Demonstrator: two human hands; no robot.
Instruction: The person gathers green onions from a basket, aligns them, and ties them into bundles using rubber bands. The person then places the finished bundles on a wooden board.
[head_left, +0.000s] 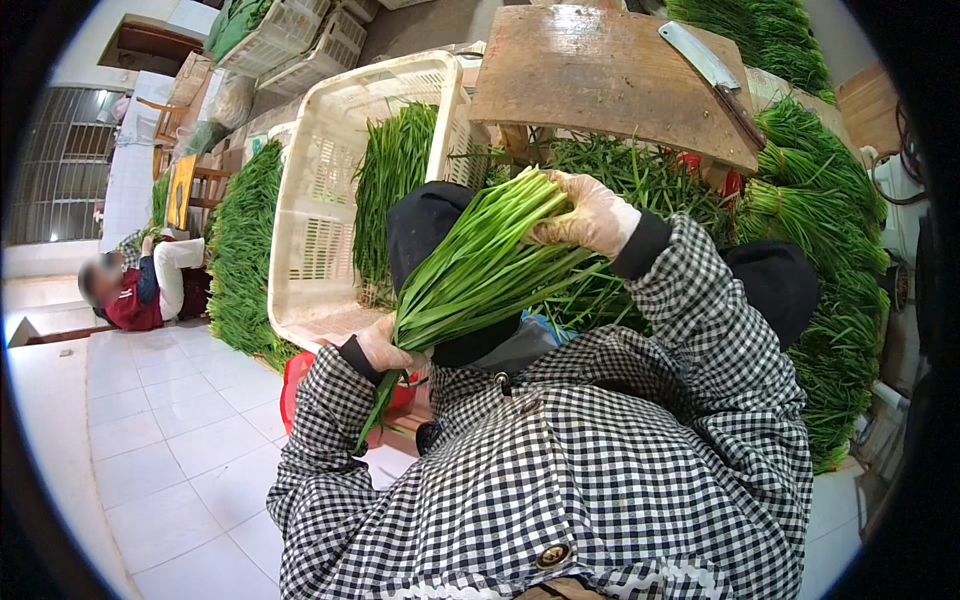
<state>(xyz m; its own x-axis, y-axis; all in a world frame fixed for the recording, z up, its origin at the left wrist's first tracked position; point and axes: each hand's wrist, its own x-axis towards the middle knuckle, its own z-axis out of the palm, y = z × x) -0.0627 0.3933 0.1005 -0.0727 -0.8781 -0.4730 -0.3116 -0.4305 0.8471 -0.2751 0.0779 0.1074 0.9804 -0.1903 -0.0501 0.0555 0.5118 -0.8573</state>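
Note:
A bunch of long green leafy stalks, apparently garlic chives (487, 262), lies slantwise above my lap between both hands. My right hand (589, 214), in a thin translucent glove, grips the pale stem ends at the upper right. Around the leafy ends at the lower left closes my left hand (386, 345), also gloved; some leaf tips hang below it. Just beyond stands a white plastic crate (315, 202) with a stack of the same greens (397, 187) inside. A cleaver (709, 67) rests on a wooden board (585, 67) ahead of me.
Loose green leaves (630, 172) lie under the board's near edge. Tied bundles (817, 217) are piled at the right, and another pile (247, 247) stands left of the crate. A red plastic object (296, 382) is below the crate. A seated person (139, 292) handles greens at the far left.

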